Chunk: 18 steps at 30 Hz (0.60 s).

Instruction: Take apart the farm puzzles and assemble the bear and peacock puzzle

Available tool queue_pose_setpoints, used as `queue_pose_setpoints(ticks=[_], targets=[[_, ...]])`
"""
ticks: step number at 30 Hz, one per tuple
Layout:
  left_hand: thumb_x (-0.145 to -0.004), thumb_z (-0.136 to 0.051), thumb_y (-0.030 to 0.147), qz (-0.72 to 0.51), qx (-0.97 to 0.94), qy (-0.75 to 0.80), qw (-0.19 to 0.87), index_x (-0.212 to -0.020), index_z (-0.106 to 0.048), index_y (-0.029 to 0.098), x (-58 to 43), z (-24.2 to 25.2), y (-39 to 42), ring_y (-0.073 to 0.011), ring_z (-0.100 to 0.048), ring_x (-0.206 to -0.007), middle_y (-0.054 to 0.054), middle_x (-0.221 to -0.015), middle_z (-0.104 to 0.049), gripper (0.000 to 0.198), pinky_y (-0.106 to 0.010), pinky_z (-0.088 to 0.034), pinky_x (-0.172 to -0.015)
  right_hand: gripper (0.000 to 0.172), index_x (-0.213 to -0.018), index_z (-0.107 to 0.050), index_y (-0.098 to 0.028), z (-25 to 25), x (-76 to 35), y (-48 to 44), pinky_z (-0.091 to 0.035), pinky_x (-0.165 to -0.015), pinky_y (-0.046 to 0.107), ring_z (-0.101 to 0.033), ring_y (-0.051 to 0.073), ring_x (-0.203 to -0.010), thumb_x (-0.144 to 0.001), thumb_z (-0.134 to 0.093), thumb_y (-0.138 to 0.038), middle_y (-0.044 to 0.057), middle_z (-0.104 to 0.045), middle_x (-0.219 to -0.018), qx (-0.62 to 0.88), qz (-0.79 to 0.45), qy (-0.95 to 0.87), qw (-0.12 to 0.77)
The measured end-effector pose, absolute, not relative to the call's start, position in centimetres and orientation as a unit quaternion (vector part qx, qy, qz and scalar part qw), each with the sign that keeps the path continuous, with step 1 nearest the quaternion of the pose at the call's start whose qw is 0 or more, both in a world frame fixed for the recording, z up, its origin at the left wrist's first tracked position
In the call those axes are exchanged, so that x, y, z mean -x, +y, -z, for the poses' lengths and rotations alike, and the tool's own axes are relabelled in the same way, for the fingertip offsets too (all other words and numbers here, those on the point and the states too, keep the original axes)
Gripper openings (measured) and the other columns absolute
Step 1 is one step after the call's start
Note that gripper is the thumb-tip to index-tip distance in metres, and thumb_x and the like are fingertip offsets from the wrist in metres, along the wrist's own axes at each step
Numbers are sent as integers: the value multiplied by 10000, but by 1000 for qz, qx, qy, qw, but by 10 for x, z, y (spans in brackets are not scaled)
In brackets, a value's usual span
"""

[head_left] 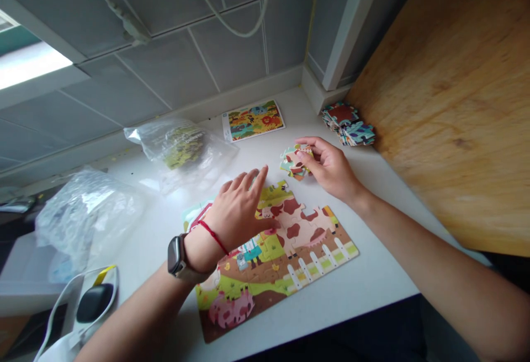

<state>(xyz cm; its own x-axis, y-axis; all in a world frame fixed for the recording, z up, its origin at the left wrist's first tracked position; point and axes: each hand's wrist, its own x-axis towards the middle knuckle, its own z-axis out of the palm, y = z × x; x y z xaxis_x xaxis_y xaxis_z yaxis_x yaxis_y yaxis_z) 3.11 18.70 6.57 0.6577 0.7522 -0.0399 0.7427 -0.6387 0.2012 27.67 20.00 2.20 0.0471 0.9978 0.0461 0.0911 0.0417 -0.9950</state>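
since the clump of puzzle pieces (295,162) is pinched only at its edge by the right grip (329,169), closed on it just beyond the top of the farm puzzle (304,235), the likeliest fault is a join letting go and loose pieces dropping onto the table (331,290). the left grip (236,213) is apart and spread wide over the puzzle's upper left part; pressure or a drag there could lift fitted pieces or slide the whole puzzle across the smooth top. the left forearm (141,318) comes in low from the lower left, with the watch (177,254) and red string (213,237) near the puzzle, where either might catch a piece. the right forearm (439,251) runs along the table, wrist raised, toward the stack of pieces (348,127) by the wooden panel (447,102).
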Motion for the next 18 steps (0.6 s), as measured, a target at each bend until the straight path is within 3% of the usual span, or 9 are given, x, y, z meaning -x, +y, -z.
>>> queue_pose_setpoints(ticks=[3, 6, 8, 13, 18], targets=[[-687, -910, 614, -1, -908, 410, 83, -1636, -205, 209, -27, -62, 184, -414, -614, -1275, -225, -1487, -559, 1249, -491, -557, -959, 506, -1284, -651, -218, -23, -276, 200, -642, -821, 381, -764, 250, -950, -921, -724, -562, 76, -776, -1016, 536, -425, -531, 500], [-622, -957, 591, -16, -906, 418, 69, -1633, -224, 235, -29, -59, 186, -378, -664, -1120, -193, -1361, -617, 1298, -448, -557, -875, 493, -1277, -674, -223, -22, -274, 197, -661, -776, 374, -756, 234, -917, -916, -737, -553, 58, -746, -1015, 544, -405, -550, 488], [-568, -983, 589, -23, -904, 422, 68, -1626, -252, 249, -31, -58, 189, -368, -659, -1066, -173, -1294, -627, 1331, -438, -551, -846, 443, -1267, -689, -234, -23, -272, 195, -665, -775, 379, -751, 230, -904, -923, -743, -508, 52, -731, -1014, 540, -388, -579, 472], [-488, -1022, 566, -23, -896, 434, 92, -1594, -344, 247, -32, -57, 194, -356, -622, -1028, -156, -1235, -612, 1336, -448, -560, -839, 289, -1197, -726, -260, -26, -271, 190, -589, -941, 428, -715, 258, -1012, -911, -768, -251, 69, -748, -1068, 477, -281, -738, 387], [-504, -1049, 437, -55, -890, 441, 101, -1577, -380, 209, -31, -57, 196, -354, -611, -1072, -194, -1341, -541, 1285, -473, -573, -880, 148, -1094, -739, -227, -26, -271, 190, -555, -889, 402, -699, 254, -976, -951, -706, -211, 73, -738, -1009, 455, -265, -779, 340]])
